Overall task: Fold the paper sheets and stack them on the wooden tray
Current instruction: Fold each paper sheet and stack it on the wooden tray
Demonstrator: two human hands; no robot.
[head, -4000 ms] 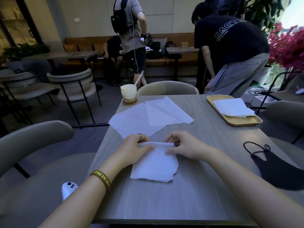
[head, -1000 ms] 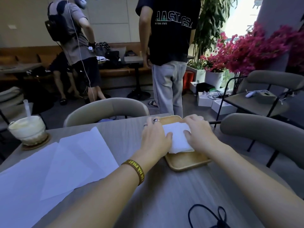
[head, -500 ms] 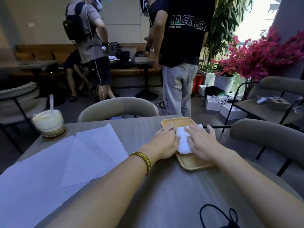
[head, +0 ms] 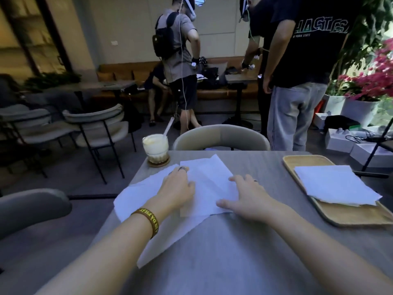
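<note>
1. Head view: my left hand (head: 177, 188) and right hand (head: 246, 194) lie flat with the fingers spread. Neither grips anything; each presses down on one side of the top paper sheet (head: 209, 184).
2. That sheet is thin, white and faintly creased. Its long axis runs away from me, and a far corner points toward the chair (head: 221, 135) across the bench (head: 234, 262).
3. Under it lies a second sheet (head: 136, 196), set on a slant, with one corner pointing back toward me.
4. The wooden tray (head: 348, 216) is at my right, well apart from my hands. It is pale, rectangular, round-cornered and has a low rim.
5. The folded sheets (head: 333, 184) are stacked in it, lengthwise along the tray, with their near edges uneven.
6. A glass (head: 155, 146) with a creamy drink and a straw stands on a round coaster at the far left, just beyond the sheets.
7. The bench top is grey with a faint grain.
</note>
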